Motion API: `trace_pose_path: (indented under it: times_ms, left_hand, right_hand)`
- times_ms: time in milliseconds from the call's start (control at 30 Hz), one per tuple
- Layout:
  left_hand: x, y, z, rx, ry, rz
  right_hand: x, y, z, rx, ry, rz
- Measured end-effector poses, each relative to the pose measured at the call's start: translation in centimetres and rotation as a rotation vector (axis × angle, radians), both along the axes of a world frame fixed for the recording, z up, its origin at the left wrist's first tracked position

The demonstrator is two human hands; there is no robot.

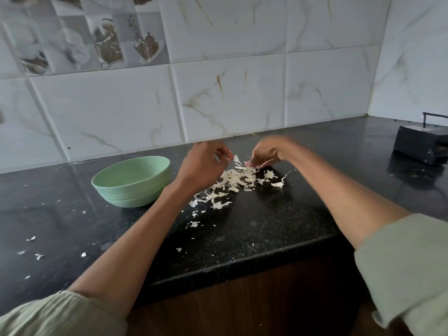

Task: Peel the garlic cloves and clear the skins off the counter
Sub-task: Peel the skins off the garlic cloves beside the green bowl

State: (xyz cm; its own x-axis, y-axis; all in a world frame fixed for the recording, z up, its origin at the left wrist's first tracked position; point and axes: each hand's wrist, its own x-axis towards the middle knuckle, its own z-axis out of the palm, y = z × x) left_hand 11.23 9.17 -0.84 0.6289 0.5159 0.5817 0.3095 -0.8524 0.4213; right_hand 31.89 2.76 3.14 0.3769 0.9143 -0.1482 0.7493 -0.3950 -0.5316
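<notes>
Garlic skins (232, 180) lie in a loose heap on the black surface (266, 226), just right of the green bowl (132, 181), with stray flakes scattered toward the near edge and far left. Both hands work above the heap's far side. Left hand (203, 166) has its fingers curled, pinching what looks like a clove with a skin shred hanging off it; motion blur makes the clove itself hard to confirm. Right hand (265, 152) fingers are narrow, pinching a thin curling strip of skin. 1 unpeeled-looking clove (277, 184) sits at the heap's right fringe. Risks: papery flakes drift easily, so a quick hand sweep could send more over the surface edge; a slick peeled clove could slip from the pinch and vanish among the skins, then get swept away with them.
</notes>
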Motion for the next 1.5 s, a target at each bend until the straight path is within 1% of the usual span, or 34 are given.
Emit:
trace_pose_path:
  times_ms: [33,67,100,133,167,200,233,300,333,367,400,467,500,533,600,667,733,767,833,867,900,967,1067,1200,1367,1500]
  left_hand:
    - [0.0,0.0,0.0,0.000,0.002,-0.005]
    - [0.0,0.0,0.0,-0.002,0.003,-0.008]
    - [-0.1,0.0,0.0,0.001,0.005,-0.004]
    - [-0.1,0.0,0.0,0.005,0.007,0.003]
    - [-0.2,0.0,0.0,0.006,0.008,0.008]
    - [-0.2,-0.1,0.1,0.002,0.009,0.011]
    - [-0.2,-0.1,0.1,-0.003,0.008,0.013]
    - [-0.1,0.0,0.0,-0.003,0.013,0.016]
    - [-0.1,0.0,0.0,-0.002,0.014,0.017]
    - [-0.1,0.0,0.0,-0.001,0.014,0.017]
    - [-0.1,0.0,0.0,0.002,0.013,0.017]
    - [0.0,-0.2,0.0,-0.001,0.011,0.023]
    - [0.0,-0.2,0.1,-0.004,0.013,0.021]
    - [0.0,-0.3,0.0,-0.008,0.011,0.017]
    - [-0.1,-0.6,0.0,-0.009,0.014,0.021]
    - [-0.1,-0.7,0.0,-0.025,0.007,0.017]
    - [-0.1,-0.7,0.2,-0.062,-0.017,0.014]
    - [0.0,-0.8,0.2,-0.094,-0.035,0.011]
    - [0.0,-0.9,0.3,-0.203,-0.094,-0.012]
    - [0.0,-0.9,0.4,-0.267,-0.126,-0.030]
    - [0.0,-0.9,0.4,-0.324,-0.156,-0.047]
    - [-0.1,-1.0,0.7,-0.426,-0.233,-0.082]
    - [-0.4,-1.1,1.3,-0.516,-0.365,-0.111]
    - [-0.7,-1.0,1.6,-0.528,-0.423,-0.113]
    - [-0.9,-1.3,1.8,-0.581,-0.473,-0.159]
    - [-1.0,-1.4,2.0,-0.584,-0.499,-0.162]
  right_hand:
    - [-0.1,0.2,-0.4,-0.094,-0.120,-0.006]
    - [-0.1,0.3,-0.7,-0.123,-0.225,-0.008]
    - [0.0,0.7,-0.7,-0.113,-0.328,-0.011]
    - [0.0,1.0,-0.8,-0.085,-0.391,-0.022]
    - [0.2,1.1,-0.9,-0.061,-0.403,-0.028]
    - [0.3,1.2,-1.0,-0.033,-0.340,-0.031]
    - [0.5,1.1,-0.9,0.028,-0.228,-0.023]
    - [0.3,0.8,-0.2,0.186,0.054,0.004]
    - [0.1,0.6,0.3,0.271,0.233,0.007]
    - [0.2,0.6,0.7,0.303,0.343,0.016]
    - [0.2,0.9,0.7,0.253,0.317,0.020]
    - [-0.1,1.2,-0.3,-0.056,-0.092,0.012]
    - [-0.4,1.2,-0.6,-0.168,-0.241,-0.002]
    - [-0.5,1.3,-0.7,-0.195,-0.314,-0.010]
    - [-0.9,1.5,-0.7,-0.139,-0.371,-0.001]
    - [-0.8,1.4,-1.0,-0.065,-0.307,-0.009]
    - [-0.1,1.0,-1.0,0.064,-0.199,0.001]
    - [0.0,0.6,-0.7,0.149,-0.096,0.017]
    - [0.0,-0.1,0.4,0.302,0.236,0.086]
    - [-0.1,-0.5,0.8,0.338,0.386,0.143]
    - [-0.4,-0.6,1.1,0.351,0.493,0.201]
    - [-0.7,-0.6,1.4,0.355,0.616,0.288]
    - [-0.8,-0.6,1.6,0.390,0.696,0.335]
    - [-0.8,-0.9,1.8,0.451,0.751,0.351]
    - [-0.9,-1.3,2.1,0.479,0.730,0.381]
    - [-1.0,-1.5,2.3,0.479,0.689,0.431]
